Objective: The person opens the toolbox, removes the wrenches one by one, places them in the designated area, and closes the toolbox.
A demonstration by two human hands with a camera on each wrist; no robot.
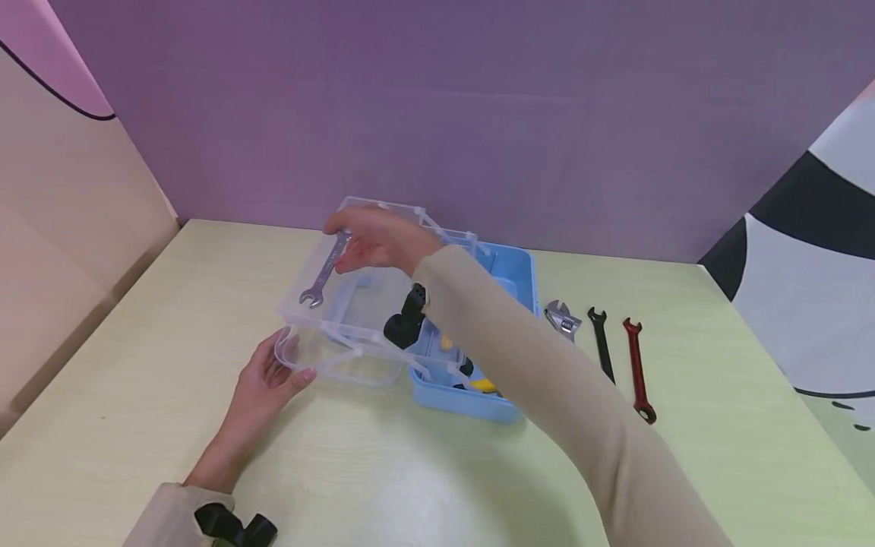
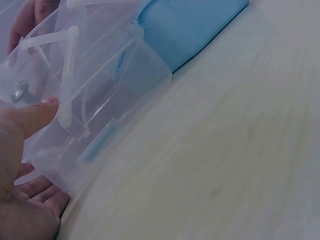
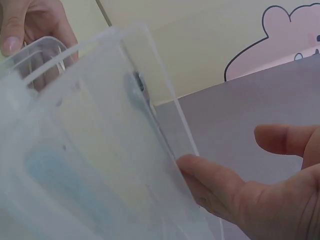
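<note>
Wrench (image 1: 326, 272) in clear top tray (image 1: 301, 315)

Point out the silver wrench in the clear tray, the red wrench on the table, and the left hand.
silver wrench (image 1: 323, 274), head view, mid-shaft.
red wrench (image 1: 638, 369), head view, mid-handle.
left hand (image 1: 263, 384), head view, back of hand.

A silver wrench (image 1: 325, 275) lay in the upper tray (image 1: 355, 304) under the right hand's fingers (image 1: 342, 224); three wrenches (image 1: 601, 346) lay right of the toolbox (image 1: 509, 277).
</note>
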